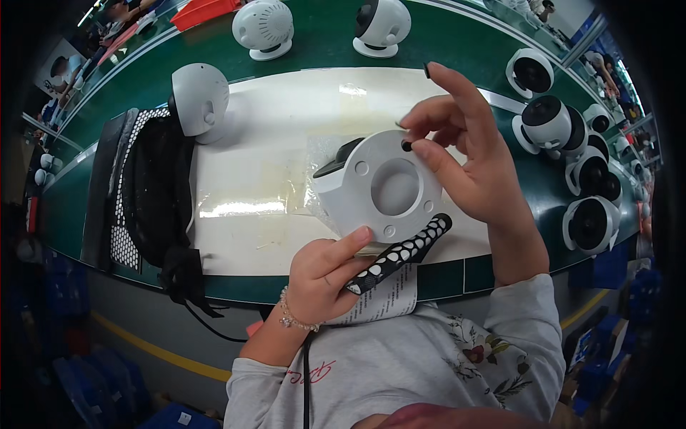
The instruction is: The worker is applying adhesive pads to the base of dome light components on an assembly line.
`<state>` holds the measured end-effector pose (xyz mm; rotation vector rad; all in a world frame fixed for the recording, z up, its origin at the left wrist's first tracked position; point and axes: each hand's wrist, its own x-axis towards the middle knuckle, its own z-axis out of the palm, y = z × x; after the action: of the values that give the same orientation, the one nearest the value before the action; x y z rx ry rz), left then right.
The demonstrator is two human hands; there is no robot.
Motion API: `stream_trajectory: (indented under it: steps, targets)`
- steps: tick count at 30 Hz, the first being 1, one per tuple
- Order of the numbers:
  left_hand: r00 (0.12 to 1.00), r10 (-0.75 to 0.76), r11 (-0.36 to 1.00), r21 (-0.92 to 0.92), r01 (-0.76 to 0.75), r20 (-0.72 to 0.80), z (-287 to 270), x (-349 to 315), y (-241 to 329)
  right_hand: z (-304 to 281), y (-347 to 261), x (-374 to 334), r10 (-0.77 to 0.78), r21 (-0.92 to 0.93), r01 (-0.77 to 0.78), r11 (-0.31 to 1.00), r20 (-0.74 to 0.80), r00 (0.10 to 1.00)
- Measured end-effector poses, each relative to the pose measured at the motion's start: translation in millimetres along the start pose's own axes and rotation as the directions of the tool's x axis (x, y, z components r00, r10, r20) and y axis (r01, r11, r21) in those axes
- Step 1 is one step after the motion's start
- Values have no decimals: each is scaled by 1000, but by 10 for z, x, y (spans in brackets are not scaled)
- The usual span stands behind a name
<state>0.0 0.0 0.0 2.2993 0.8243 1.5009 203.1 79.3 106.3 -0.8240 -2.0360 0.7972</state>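
Note:
A white desk fan (pixel 343 202) lies tipped over in front of me, its round base facing up with a hollow centre and small round recesses. My left hand (pixel 321 277) grips the base's lower edge. Against that hand is a black strip with rows of white holes (pixel 400 255). At the base's upper right rim, my right hand (pixel 461 139) presses a small black round pad (pixel 406 145) with its thumb. The index finger is raised, with a small dark piece at its tip; the other fingers curl.
Several white fans (pixel 590 224) stand along the right, two more (pixel 263 30) at the back, and one (pixel 201 100) on the left. A black pouch-like thing (pixel 153 193) lies beside a perforated sheet (pixel 126 229). A red tray (pixel 204 12) is far back. People work beyond the bench.

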Motion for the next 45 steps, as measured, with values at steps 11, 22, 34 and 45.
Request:
stream_trajectory:
  steps: [11,22,34,45]
  targets:
    - [1000,-10,1000,16,10,-4,-11,-8,-2,145,-133,14,-421,-325,385,864,-47,906]
    - [1000,-13,1000,-25,13,13,4,-15,-2,260,-242,40,-177,-360,201,911,99,979]
    - [998,-45,998,-37,44,-32,27,7,5,268,-138,-416,-139,-341,142,929,33,990]
    - [992,-125,987,-105,122,-22,34,-33,10,441,2,-655,-307,-670,241,702,21,951]
